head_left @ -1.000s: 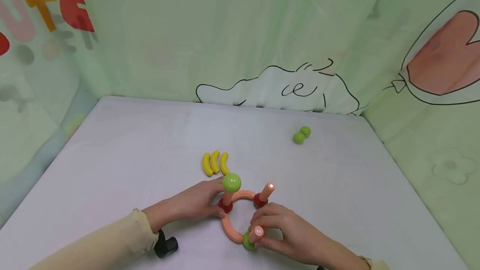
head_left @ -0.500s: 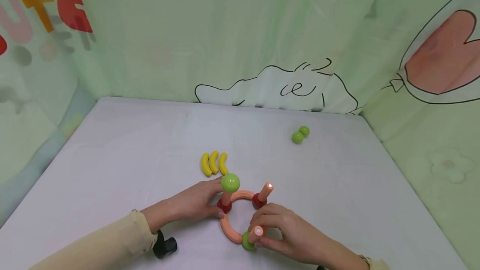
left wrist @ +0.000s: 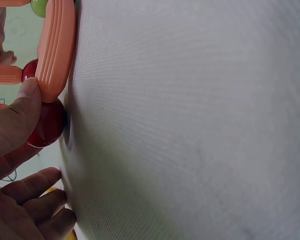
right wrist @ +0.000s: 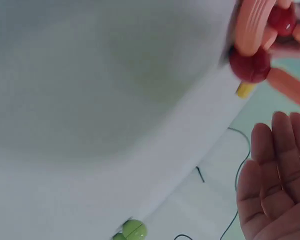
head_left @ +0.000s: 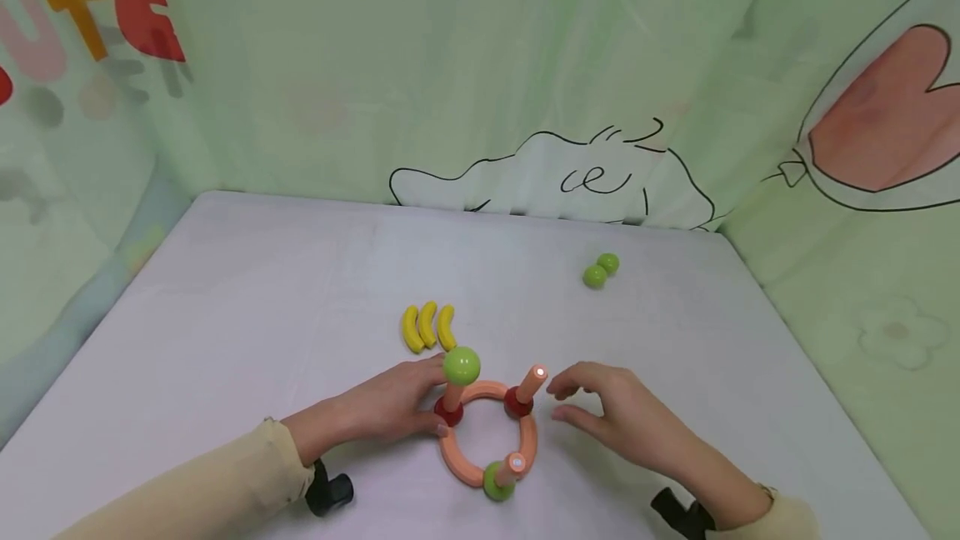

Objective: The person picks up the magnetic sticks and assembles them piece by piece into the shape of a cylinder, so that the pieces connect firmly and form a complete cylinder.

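A ring of curved orange pieces (head_left: 459, 463) lies on the table, joined by two red balls and a green ball (head_left: 495, 486). Orange sticks rise from these balls; the left stick (head_left: 453, 395) carries another green ball (head_left: 461, 366) on top. My left hand (head_left: 393, 402) grips the ring's left red ball (left wrist: 50, 125) between thumb and index finger, its other fingers spread behind. To the right of the ring, my right hand (head_left: 626, 411) hovers apart from it, fingers loosely bent and holding nothing. Nearest to it are the right red ball (head_left: 517, 404) and its stick (head_left: 534, 382).
Three yellow toy bananas (head_left: 427, 325) lie just beyond the left hand. Two loose green balls (head_left: 596, 276) sit together at the back right of the white table (head_left: 262, 290). Printed fabric walls (head_left: 300, 90) stand around the table's far and side edges.
My right hand has let go of the front green ball and its stick and moved right and away, uncovering the ring's right orange piece. The left hand has stayed in place.
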A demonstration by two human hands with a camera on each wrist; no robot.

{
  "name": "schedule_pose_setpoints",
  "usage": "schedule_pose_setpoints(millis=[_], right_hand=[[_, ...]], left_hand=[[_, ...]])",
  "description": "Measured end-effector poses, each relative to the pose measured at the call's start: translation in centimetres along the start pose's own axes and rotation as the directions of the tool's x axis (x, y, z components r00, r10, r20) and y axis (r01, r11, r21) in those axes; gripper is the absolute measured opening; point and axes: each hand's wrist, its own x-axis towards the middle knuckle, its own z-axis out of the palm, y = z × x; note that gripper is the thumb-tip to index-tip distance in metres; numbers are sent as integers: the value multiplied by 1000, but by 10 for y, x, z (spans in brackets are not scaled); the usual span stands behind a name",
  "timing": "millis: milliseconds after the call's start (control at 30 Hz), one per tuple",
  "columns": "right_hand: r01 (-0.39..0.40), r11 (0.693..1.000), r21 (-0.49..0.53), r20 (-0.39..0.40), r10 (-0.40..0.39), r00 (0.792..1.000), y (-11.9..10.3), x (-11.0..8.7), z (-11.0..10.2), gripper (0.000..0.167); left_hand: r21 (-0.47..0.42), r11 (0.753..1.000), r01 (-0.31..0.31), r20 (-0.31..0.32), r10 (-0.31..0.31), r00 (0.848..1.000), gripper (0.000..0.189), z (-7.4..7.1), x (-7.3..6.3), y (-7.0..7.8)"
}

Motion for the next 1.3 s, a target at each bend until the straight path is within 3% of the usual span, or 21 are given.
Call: schedule_pose_setpoints(millis=[133, 367, 1300], right_hand=[[13, 1000, 13, -7, -13, 1000, 7, 12, 1, 29], [17, 999, 48, 28, -18, 999, 5, 21, 7, 21], [0, 1000, 18, 24, -1, 1000, 7, 27, 7, 16]], left_hand=[[-6, 1000, 5, 4, -5, 1000, 27, 0, 0, 0], [3, 1000, 6, 8, -6, 1000, 27, 1, 2, 0], [12, 1000, 14, 9, -14, 1000, 25, 1, 1, 0]])
